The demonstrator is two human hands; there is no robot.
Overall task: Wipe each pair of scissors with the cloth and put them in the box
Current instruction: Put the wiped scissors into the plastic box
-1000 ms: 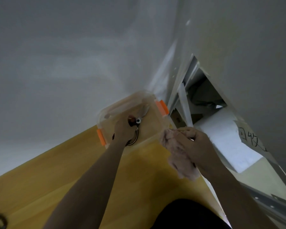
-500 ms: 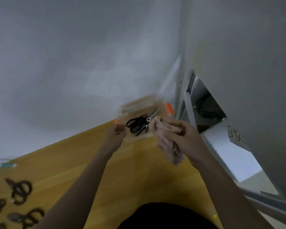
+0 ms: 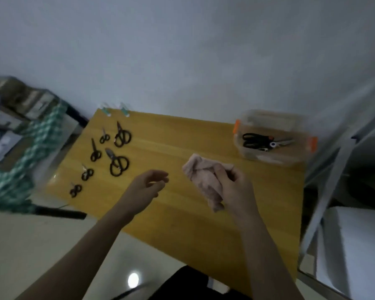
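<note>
Scissors lie in two places: six dark-handled pairs are spread loose on the left part of the yellow wooden counter, and at least two more rest inside the clear plastic box with orange clips at the far right corner. In the box, black handles point left and a blade with a white pivot points right; how many pairs overlap there is hard to tell through the blur. The right hand has its grip closed around a crumpled pink cloth, held above the counter's middle, near the box but apart from it. The left hand hovers beside it with fingers loosely curled and holds nothing. Two small teal-and-white items at the counter's far edge are too blurred to identify. Left of the counter a green-and-white checked fabric is smeared by motion, and a grey metal frame at the right is cut off by the picture edge.
</note>
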